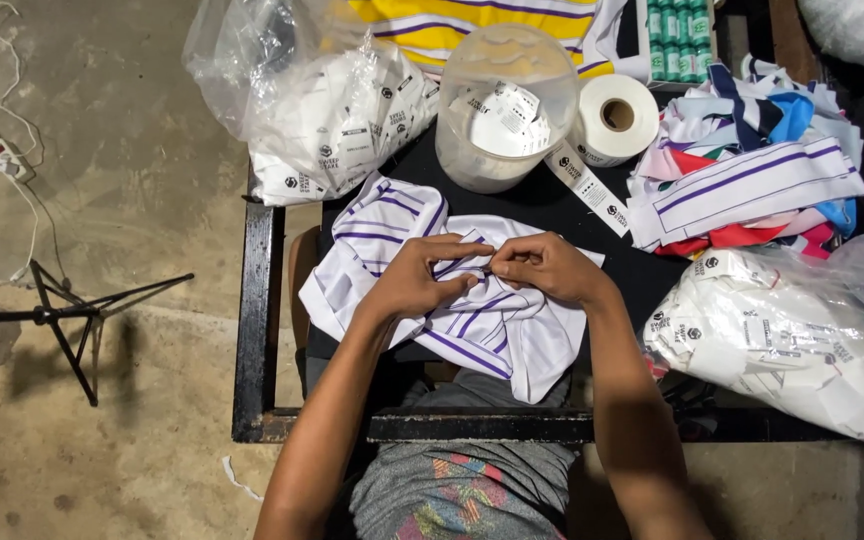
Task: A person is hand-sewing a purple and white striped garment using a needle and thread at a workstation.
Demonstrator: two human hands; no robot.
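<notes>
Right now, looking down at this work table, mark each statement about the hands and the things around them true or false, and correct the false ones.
1. Both hands pinch the white garment with purple stripes. True: the left hand and the right hand meet on it.
2. The roll of white tape lies on the floor. False: it lies on the black table.
3. The clear plastic tub holds white tags. True.
4. The pile of folded garments lies by the left hand. False: it lies beyond the right hand.
5. A black stand sits on the floor. True.

floor (102, 150): bare concrete | table (252, 330): black metal frame | tripod (67, 315): black
</notes>
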